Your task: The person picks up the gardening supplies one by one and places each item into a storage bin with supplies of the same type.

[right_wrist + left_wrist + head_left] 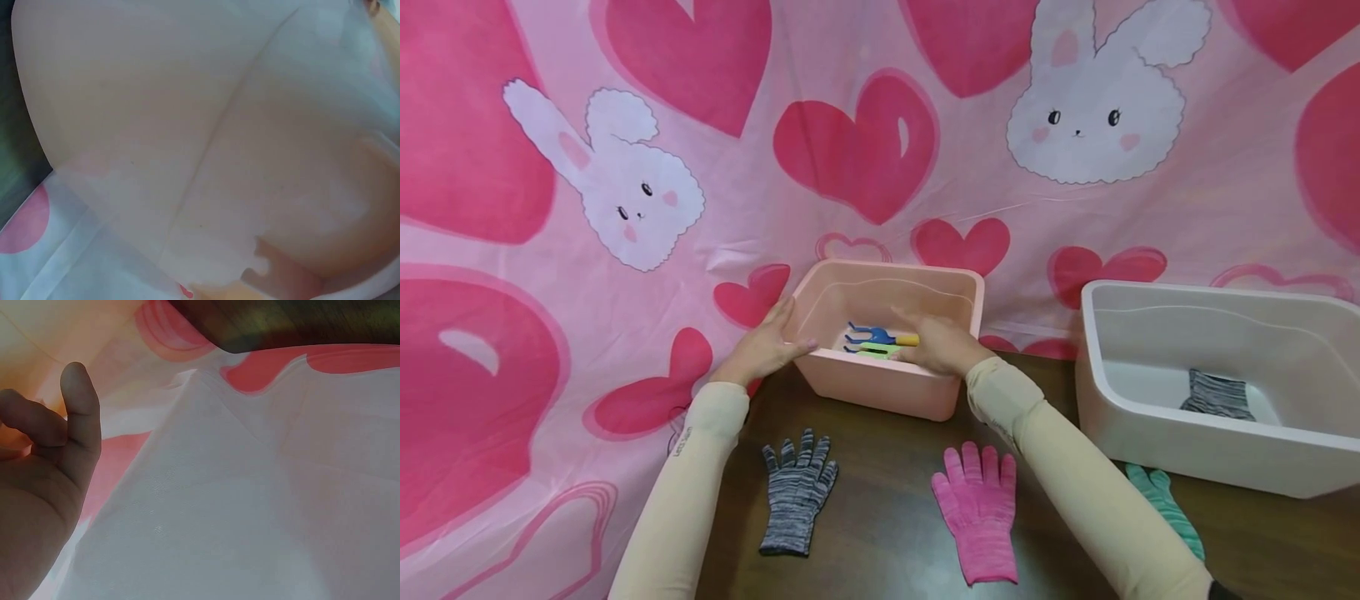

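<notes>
A pink plastic bin [880, 383] holds a small blue hand fork [880, 335] with a yellow handle and a light green tool [878, 351], whose kind is hard to make out. My right hand [943, 343] reaches inside over the fork's handle, index finger and thumb spread apart; its other fingers are hidden. At the bin's front left corner, my left hand [760, 346] rests against the side with the thumb over the rim. The left wrist view shows part of that hand [44, 469].
A grey-striped glove [797, 492] and a pink glove [977, 512] lie on the dark table [880, 500]. To the right stands a white bin [1210, 454] with a grey-striped knit piece [1219, 394] inside. A green glove [1168, 504] lies partly behind my right sleeve. Heart-patterned cloth hangs behind.
</notes>
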Demonstrator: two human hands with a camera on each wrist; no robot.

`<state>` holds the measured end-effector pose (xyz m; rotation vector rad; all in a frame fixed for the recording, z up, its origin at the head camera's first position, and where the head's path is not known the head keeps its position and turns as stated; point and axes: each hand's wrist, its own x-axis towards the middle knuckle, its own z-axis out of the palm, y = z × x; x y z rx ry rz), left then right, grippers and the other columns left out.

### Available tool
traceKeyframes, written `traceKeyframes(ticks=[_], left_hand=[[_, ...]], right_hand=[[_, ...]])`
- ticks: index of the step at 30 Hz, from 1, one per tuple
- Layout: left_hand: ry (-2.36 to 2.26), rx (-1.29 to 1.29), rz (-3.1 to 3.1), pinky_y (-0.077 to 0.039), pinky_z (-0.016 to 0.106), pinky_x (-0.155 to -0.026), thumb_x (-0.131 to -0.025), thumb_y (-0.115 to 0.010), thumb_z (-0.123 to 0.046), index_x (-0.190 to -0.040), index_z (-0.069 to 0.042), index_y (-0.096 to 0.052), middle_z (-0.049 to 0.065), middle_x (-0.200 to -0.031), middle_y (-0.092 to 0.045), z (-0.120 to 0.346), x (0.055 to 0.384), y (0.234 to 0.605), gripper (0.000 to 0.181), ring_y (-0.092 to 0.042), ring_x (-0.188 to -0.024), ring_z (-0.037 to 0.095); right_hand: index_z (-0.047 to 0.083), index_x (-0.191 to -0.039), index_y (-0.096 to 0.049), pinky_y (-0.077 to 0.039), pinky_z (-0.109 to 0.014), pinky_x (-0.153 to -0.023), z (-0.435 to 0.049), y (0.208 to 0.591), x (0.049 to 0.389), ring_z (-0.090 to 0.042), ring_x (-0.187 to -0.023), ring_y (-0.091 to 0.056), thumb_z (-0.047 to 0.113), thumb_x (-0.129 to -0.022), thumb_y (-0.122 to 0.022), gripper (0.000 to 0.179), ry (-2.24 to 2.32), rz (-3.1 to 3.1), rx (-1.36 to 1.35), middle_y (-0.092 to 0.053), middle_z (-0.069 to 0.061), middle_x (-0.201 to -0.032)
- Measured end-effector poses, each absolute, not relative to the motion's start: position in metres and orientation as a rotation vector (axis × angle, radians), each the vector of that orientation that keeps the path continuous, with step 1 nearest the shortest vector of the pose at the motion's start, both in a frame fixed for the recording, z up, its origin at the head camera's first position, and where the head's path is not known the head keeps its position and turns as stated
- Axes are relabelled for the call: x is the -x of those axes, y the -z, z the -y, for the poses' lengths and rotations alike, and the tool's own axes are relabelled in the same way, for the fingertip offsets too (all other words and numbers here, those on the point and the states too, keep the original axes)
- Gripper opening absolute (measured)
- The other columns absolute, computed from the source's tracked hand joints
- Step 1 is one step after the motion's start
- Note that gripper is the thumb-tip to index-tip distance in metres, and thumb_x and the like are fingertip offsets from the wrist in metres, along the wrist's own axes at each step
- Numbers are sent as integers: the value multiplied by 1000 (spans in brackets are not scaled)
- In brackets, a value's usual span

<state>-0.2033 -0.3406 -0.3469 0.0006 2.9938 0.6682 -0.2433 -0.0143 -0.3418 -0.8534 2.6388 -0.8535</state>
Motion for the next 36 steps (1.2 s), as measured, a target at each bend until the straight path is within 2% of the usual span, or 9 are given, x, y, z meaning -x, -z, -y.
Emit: traceKeyframes(ticks=[5, 8, 11, 13, 15, 17, 25, 32, 36], left_hand=[[-674, -8, -2996, -29, 68, -110, -81, -62, -76, -164, -22, -3, 7, -169, -7, 338, 204, 346, 115, -26, -145, 45], [-668, -9, -2992, -28, 68, -110, -82, -62, -76, -164, -21, -3, 7, -169, -6, 337, 205, 346, 115, -24, -146, 45], [-673, 5, -2986, -27, 68, -111, -81, -62, -76, -164, -22, -3, 7, -169, -5, 337, 204, 346, 115, -22, -147, 44], [-686, 16, -2979, -27, 69, -110, -81, -63, -76, -164, -23, -2, 6, -169, -5, 337, 203, 347, 116, -22, -147, 45], [-690, 13, -2978, -27, 69, -110, -80, -62, -77, -164, -23, -2, 6, -169, -5, 338, 203, 348, 116, -23, -147, 45], [-690, 3, -2979, -27, 69, -110, -80, -62, -78, -164, -22, -3, 6, -169, -5, 339, 204, 350, 117, -23, -147, 46], [-680, -39, -2997, -24, 67, -113, -83, -59, -77, -164, -17, -4, 9, -169, -6, 340, 203, 351, 115, -21, -147, 45], [-664, -16, -2996, -25, 68, -112, -84, -60, -75, -164, -18, -2, 10, -169, -5, 339, 200, 348, 114, -21, -147, 46], [-692, -11, -2989, -24, 67, -112, -84, -61, -73, -164, -18, -2, 10, -169, -5, 337, 198, 346, 114, -21, -147, 46]], right_hand=[[28, -161, -30, -37, -54, -111, 12, 343, 243, -31, -134, -48, 43, -90, -74, 85, 862, -2679, 856, -48, -8, -151], [20, -152, -48, -46, -49, -103, 11, 344, 240, -28, -118, -59, 42, -90, -75, 71, 929, -2729, 885, -63, -9, -131], [13, -121, -69, -53, -41, -82, 9, 345, 236, -23, -89, -64, 36, -94, -71, 36, 1096, -2778, 903, -69, -5, -95], [11, -97, -69, -51, -36, -69, 6, 345, 233, -21, -72, -59, 30, -97, -68, 19, 1234, -2797, 893, -62, -3, -75], [12, -82, -63, -47, -34, -61, 2, 344, 231, -20, -63, -54, 25, -98, -65, 21, 1351, -2812, 884, -55, -3, -65], [13, -75, -57, -45, -34, -58, -4, 341, 228, -20, -60, -51, 21, -98, -63, 25, 1413, -2826, 891, -50, -3, -61], [14, -71, -52, -41, -33, -54, -34, 325, 206, -18, -57, -47, 18, -96, -62, 27, 1426, -2835, 988, -45, -2, -60], [16, -75, -56, -41, -30, -50, -59, 316, 181, -16, -55, -45, 19, -98, -64, 24, 1407, -2795, 1006, -45, 2, -59], [18, -75, -58, -43, -31, -54, -72, 316, 167, -15, -60, -47, 19, -96, -68, 23, 1346, -2822, 1022, -46, 5, -62]])
